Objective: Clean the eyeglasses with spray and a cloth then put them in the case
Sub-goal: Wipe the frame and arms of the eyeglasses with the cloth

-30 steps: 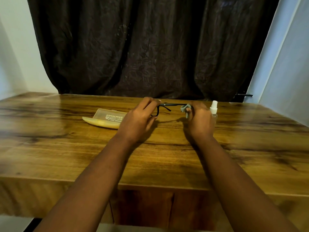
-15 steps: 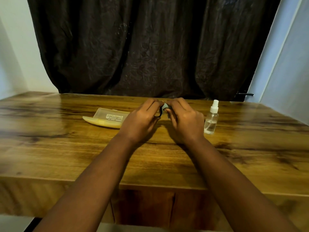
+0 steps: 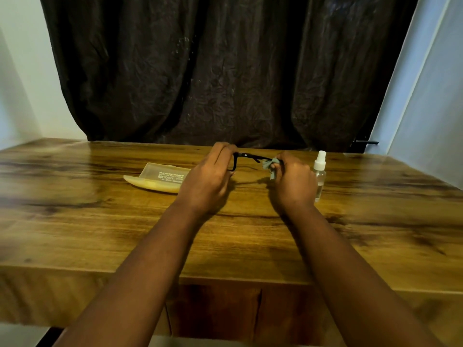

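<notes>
Black-framed eyeglasses (image 3: 246,157) are held above the wooden table (image 3: 100,221), over its far middle. My left hand (image 3: 209,177) grips the front of the frame; the lenses are hidden behind its fingers. My right hand (image 3: 292,182) pinches a small grey-green cloth (image 3: 270,166) around the far end of one temple arm. A yellow translucent case (image 3: 160,177) lies open on the table just left of my left hand. A small clear spray bottle (image 3: 320,175) with a white nozzle stands upright immediately right of my right hand.
A dark curtain (image 3: 225,71) hangs behind the table's far edge. Pale walls stand at both sides, the right one close to the table's right end. The near table edge runs across below my forearms.
My right hand with the cloth has slid right along the temple arm, away from my left hand, and now partly overlaps the spray bottle. The left hand stays put.
</notes>
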